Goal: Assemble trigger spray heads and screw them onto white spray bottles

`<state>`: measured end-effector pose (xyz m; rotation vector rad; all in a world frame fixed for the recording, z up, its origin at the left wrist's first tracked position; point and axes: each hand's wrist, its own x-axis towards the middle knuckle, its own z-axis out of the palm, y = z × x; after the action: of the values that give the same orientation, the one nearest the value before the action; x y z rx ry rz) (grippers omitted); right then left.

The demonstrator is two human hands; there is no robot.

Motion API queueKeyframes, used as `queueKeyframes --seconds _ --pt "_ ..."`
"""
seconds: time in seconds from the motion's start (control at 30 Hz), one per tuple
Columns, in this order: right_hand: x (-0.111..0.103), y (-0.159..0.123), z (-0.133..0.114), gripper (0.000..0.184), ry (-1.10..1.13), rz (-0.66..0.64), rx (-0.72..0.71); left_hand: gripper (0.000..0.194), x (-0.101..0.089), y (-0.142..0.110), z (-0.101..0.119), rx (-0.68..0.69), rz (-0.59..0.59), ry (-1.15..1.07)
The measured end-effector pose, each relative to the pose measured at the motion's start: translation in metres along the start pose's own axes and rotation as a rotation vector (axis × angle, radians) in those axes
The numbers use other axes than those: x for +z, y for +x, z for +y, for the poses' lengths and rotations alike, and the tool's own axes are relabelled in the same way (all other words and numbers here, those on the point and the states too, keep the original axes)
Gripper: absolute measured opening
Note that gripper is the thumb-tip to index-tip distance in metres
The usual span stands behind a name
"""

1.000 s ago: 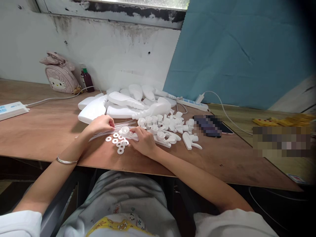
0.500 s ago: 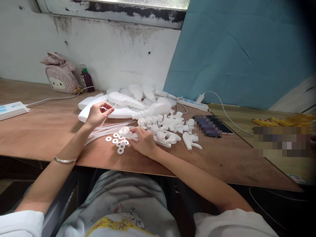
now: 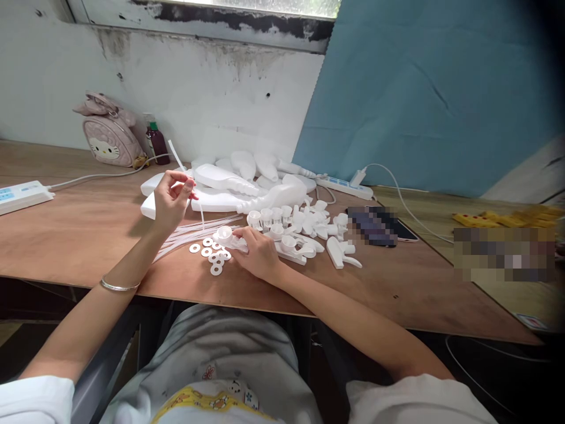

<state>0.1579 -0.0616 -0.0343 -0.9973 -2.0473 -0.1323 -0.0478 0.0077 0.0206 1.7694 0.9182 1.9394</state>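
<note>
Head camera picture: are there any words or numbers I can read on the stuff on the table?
No words or numbers can be read.
Pink bag: a cat face, no lettering visible.
Dark bottle: label too small to read.
Power strip: blue markings, too blurred to read.
Phone: screen blurred out.
Shirt print: pictures only, too small to read.

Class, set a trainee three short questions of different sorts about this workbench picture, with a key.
1. True or false: the left hand holds a thin white tube lifted off the table.
2. What does the right hand hold? A) a white pump head B) a phone C) a bag
3. Fill in: flat white ____ lie loose on the wood just in front of the pump head.

Key: 1 true; 2 A; 3 washers.
</note>
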Motion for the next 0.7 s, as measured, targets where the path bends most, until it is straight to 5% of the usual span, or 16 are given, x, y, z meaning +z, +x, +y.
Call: queueKeyframes --seconds 0.7 --pt "-0.0004 -0.0005 -0.0002 0.02 0.006 -0.037 0.017 0.014 0.0069 -0.0087 0.0086 -0.154 -0.235 0.037"
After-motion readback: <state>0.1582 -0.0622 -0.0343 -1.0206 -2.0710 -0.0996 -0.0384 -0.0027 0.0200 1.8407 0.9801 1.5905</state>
